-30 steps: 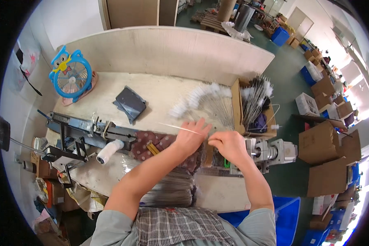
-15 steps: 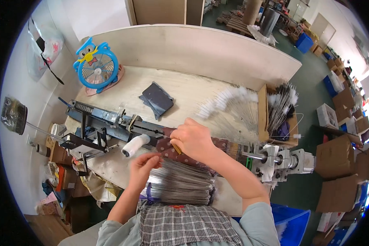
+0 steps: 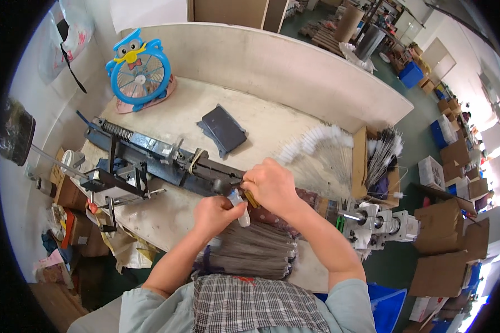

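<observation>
My left hand [image 3: 215, 215] is closed on a whitish, tapered tube [image 3: 243, 220], partly hidden by the thumb. Its exact kind cannot be made out. Just right of it, my right hand [image 3: 272, 187] pinches at the end of the long dark metal machine bar [image 3: 178, 161]; what its fingertips hold is hidden. A yellow-brown strip [image 3: 251, 200] shows beneath those fingers. By the left knuckles sits a dark rounded knob [image 3: 222, 186]. Below both hands, a thick bundle of thin metal wires [image 3: 253, 250] lies in front of my checked apron [image 3: 255, 305].
White-tipped wire brushes [image 3: 322, 144] fan out at right, beside a cardboard box [image 3: 360, 158] of more brushes. A silver clamping mechanism [image 3: 378, 222] stands at the right edge. A dark flat pad [image 3: 223, 127] and a blue fan [image 3: 140, 77] are farther back. A black bracket [image 3: 116, 183] stands left.
My left hand has moved right and up, up to the right hand, and now grips the whitish tube. The white roll has gone from its place beside the bar. My right hand stays at the bar's end.
</observation>
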Available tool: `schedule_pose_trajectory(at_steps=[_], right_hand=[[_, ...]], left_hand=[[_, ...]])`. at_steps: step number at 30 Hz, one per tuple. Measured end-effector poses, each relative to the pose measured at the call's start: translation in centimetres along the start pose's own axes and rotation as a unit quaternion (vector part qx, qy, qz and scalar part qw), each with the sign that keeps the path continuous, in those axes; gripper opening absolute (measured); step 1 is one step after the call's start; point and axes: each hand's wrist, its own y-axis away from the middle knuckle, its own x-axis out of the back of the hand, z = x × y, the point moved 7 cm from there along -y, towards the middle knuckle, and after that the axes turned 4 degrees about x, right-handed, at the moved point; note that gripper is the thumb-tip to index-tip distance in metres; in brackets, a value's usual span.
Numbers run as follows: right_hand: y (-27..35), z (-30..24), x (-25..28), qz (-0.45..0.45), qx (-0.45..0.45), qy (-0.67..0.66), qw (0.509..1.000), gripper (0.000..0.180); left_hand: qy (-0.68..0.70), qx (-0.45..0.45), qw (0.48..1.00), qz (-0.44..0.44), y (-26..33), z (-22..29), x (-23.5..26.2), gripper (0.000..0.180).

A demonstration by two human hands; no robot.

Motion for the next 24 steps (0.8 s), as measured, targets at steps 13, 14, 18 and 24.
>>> schedule_pose_trajectory(at_steps=[13,14,18,24], right_hand=[[8.1,1.0,-0.7,0.108,0.047,-0.046,0.992,0.011],[7.4,1.1,-1.1,0.16,0.054,-0.065,0.983,0.011],[6.7,2.3,-5.1,0.123,0.045,-0.058,0.99,0.014],[7.5,2.7,-3.4,0.056,0.044,0.015,0.997,0.014]], left_hand=[[0.259,-0.024,0.965,-0.042,0.5,0.3,-4.5,0.015],[0.166,-0.011,0.984,-0.069,0.1,0.5,-4.0,0.015],[0.186,-0.037,0.978,-0.088,-0.2,-0.3,-3.3,0.017],[0.455,0.116,0.876,0.11,0.9,-10.9,4.5,0.035]])
